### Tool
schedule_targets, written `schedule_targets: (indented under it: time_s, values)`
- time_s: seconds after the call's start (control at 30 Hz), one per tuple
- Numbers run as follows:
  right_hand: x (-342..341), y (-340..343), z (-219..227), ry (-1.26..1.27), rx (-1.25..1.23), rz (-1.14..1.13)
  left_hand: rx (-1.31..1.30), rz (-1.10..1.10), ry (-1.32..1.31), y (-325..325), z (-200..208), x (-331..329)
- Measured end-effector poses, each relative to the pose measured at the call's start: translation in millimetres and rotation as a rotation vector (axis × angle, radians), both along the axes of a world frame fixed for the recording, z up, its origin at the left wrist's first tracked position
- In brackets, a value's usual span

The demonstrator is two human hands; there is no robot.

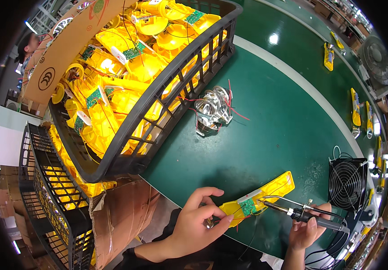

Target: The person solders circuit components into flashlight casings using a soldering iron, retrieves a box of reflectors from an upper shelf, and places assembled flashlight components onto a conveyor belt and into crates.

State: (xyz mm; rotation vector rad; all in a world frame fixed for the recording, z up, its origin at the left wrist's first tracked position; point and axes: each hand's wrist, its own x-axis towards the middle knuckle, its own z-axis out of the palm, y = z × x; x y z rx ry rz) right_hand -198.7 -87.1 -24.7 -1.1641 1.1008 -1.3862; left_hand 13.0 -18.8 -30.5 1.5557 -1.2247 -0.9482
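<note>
My left hand [198,222] grips the near-left end of a yellow plastic housing [279,183], thumb and fingertips closed on it. A small green circuit board [248,207] with thin wires sits in the housing. Something shiny shows between the fingers, mostly hidden. In my right hand [308,231] is a soldering iron [311,217] with a black handle and a thin curved metal tube along it. Its tip is over the housing just right of the circuit board; whether it touches is too small to tell.
A black crate [171,96] heaped with yellow housings stands at the upper left, another crate [63,216] below it. Silvery reflector cups [213,110] with red wires lie on the green table [266,135]. A small black fan [347,184] stands at right, beyond it a row of yellow pieces [355,108].
</note>
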Motion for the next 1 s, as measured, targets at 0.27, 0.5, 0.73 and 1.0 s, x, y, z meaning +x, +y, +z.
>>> schedule_targets:
  time_s: [0.27, 0.5, 0.73, 1.0]
  values:
    - [-1.0, 4.9, -6.2, 0.077, -0.035, 0.076, 0.017, 0.019, 0.001, 1.0, 1.1, -2.0]
    - [-2.5, 7.2, -9.5, 0.082, -0.005, 0.09, 0.019, 0.007, -0.005, 2.0, 0.2, -0.5]
    - [-4.2, 8.0, -10.2, 0.069, 0.028, 0.109, 0.027, 0.012, 0.004, 1.5, -0.1, -1.7]
    - [-3.8, 8.1, -9.8, 0.073, 0.042, 0.113, 0.02, 0.022, -0.018, 1.1, 0.3, -1.7]
